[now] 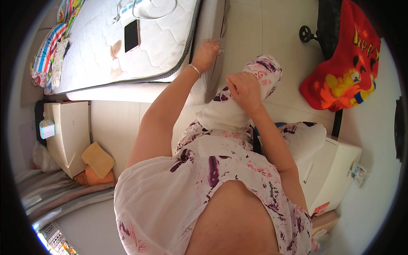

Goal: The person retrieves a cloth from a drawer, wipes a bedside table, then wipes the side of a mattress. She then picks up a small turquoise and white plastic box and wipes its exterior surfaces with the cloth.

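My left hand (207, 55), with a bracelet (194, 70) on the wrist, is over the upholstered side of the bed (214, 28). Its fingers are bent, and a small pale bit shows at the fingertips; whether it is held cannot be made out. My right hand (244, 92) is curled just above or against my knee in white floral trousers (267, 71); its palm is hidden. On the bare quilted mattress (95, 41) lies a dark-screened phone (131, 36), below a white power strip (130, 7) with its cable and plug.
A red cartoon-print blanket (344, 76) hangs at the right, near a black caster wheel (305, 34). White cabinets stand at the left (75, 127) and right (338, 172). Orange and yellow cushions (98, 159) lie by the left cabinet. Striped bedding (49, 47) is at the far left.
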The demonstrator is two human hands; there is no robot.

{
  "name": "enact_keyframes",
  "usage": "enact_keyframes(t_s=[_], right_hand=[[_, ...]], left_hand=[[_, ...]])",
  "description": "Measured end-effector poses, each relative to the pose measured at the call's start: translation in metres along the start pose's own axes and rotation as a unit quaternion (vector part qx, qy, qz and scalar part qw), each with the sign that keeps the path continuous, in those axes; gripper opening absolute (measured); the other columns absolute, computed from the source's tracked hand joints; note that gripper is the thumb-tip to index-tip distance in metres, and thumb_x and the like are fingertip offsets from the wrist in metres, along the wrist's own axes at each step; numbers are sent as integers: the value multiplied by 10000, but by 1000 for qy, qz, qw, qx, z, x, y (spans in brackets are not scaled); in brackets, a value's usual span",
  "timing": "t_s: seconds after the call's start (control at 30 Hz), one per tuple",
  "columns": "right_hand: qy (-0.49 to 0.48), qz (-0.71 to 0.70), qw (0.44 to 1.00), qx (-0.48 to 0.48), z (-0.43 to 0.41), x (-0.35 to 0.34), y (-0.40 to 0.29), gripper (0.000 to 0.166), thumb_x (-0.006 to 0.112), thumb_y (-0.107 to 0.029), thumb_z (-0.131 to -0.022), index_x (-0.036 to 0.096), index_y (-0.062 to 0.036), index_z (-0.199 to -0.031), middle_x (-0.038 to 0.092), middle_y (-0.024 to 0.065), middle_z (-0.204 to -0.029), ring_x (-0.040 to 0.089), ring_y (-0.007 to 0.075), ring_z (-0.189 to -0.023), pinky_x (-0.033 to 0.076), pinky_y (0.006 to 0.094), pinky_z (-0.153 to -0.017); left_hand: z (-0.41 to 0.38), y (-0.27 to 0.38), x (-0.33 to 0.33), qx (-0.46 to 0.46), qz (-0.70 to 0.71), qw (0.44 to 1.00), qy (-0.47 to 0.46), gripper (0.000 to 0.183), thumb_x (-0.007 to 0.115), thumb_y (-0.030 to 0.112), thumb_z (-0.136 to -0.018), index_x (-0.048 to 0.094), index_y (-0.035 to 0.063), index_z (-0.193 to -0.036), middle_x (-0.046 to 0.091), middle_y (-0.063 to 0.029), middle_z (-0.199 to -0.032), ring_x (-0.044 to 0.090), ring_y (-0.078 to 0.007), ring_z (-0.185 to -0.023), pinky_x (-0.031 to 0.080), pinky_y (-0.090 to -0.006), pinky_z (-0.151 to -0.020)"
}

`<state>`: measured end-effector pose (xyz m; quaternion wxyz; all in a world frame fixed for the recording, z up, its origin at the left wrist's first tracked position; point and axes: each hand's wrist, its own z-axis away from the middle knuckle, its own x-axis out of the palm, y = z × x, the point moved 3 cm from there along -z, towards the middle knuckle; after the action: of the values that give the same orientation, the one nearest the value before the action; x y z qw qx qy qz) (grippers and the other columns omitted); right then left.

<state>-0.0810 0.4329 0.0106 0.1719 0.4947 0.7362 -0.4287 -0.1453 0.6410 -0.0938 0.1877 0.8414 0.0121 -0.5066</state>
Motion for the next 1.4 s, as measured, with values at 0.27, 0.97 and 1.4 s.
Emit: enact_keyframes(t_s=[0.27,0.97,1.4], right_hand=[[4,-8,1000,3,3,0,3,67,659,-80,-792,609,-75,-836,606,68,-734,599,257,-718,461,374,-668],[7,-23,1000,-9,-2,3,0,59,647,-88,-798,592,-70,-805,581,71,-683,581,260,-686,456,384,-653],[-23,-10,1000,-12,1,7,-6,44,618,-75,-831,632,-57,-869,581,93,-737,570,283,-723,434,406,-671]], left_hand=[[72,68,-46,49,63,988,-133,122,609,58,-741,579,34,-856,575,-124,-834,532,-328,-893,434,-417,-824],[168,57,-125,-453,211,862,79,262,509,229,-987,582,35,-1148,628,-107,-835,572,-183,-714,488,-311,-664],[126,94,-70,-260,142,951,90,331,564,99,-914,545,43,-1240,581,-165,-1251,559,-311,-1164,490,-378,-928]])
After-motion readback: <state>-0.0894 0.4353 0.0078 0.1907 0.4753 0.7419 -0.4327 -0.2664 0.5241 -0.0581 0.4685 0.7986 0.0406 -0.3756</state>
